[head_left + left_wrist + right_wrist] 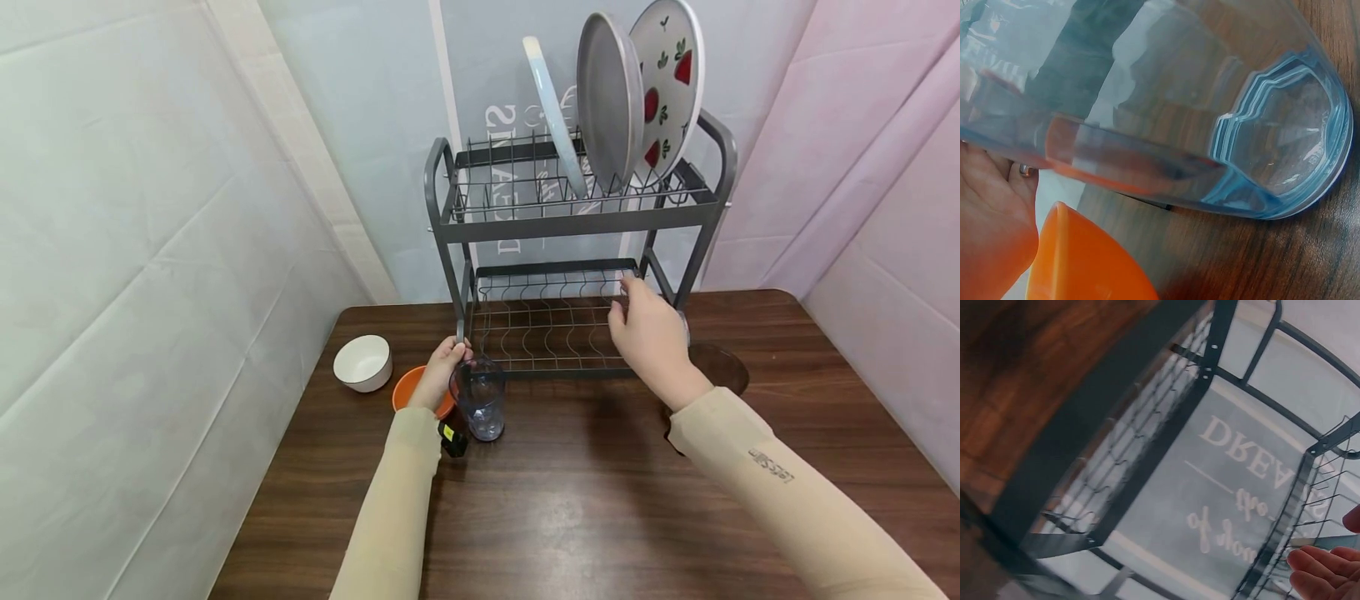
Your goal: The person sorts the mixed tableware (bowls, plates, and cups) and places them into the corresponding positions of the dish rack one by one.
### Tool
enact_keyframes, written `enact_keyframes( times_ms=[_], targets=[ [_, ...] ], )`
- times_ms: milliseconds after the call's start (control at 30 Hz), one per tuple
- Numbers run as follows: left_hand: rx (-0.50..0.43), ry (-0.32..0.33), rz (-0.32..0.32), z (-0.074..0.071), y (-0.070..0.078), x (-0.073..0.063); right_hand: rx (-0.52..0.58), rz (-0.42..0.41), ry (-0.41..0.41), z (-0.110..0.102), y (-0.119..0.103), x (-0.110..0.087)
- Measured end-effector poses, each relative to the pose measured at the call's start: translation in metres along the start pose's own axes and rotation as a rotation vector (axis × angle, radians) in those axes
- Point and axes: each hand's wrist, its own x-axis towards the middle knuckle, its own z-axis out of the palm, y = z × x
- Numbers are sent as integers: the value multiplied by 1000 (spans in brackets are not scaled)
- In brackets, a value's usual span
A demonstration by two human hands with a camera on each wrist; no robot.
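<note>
A dark grey two-tier dish rack (577, 223) stands at the back of the table. My left hand (442, 367) grips the foot of its left front post, with a ring on one finger in the left wrist view. Right beside that hand stands a clear bluish plastic pitcher (483, 408), which fills much of the left wrist view (1210, 106). An orange bowl (407, 390) sits partly hidden under the left wrist. My right hand (651, 333) is before the right end of the lower shelf, fingers loosely bent, thumb apart, holding nothing.
Upright on the top tier lean a light blue-edged plate (553, 108), a grey plate (609, 100) and a strawberry-patterned plate (675, 92). A white bowl (363, 363) stands at left. Behind the right wrist lies a dark see-through round piece (720, 369). White cloth walls (150, 292) enclose the table.
</note>
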Motion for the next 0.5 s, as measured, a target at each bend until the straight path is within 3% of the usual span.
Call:
enact_keyframes(
  times_ms=[200,500],
  targets=[
    [0,-13,-17,0,2,-1,23,81,18,-3,21,-19],
    [-13,7,9,2,1,-2,87,278,180,-32,46,-49]
  ],
)
